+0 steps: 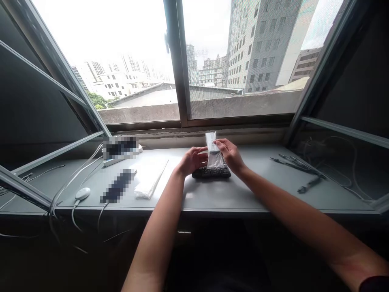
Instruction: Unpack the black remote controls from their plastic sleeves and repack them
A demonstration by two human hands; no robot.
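My right hand [229, 154] pinches a small clear plastic bag [215, 160] between thumb and fingers and holds it up over the shelf. Something flat may be inside the bag, but I cannot make it out. To the left of the bag, my left hand [192, 161] has its fingers apart and half bent, close to the bag's edge. Whether they touch it I cannot tell. Below and behind both hands lies a black compact keyboard [212, 173], partly hidden by the bag and my left hand.
White flat sheets or bags [150, 180] lie left of my arm. Beyond them are a blurred-out dark device [118, 186], a round white charger [82, 194] and a white power strip [123, 157]. Dark cables [299, 164] lie at right. A window frame [179, 61] rises behind.
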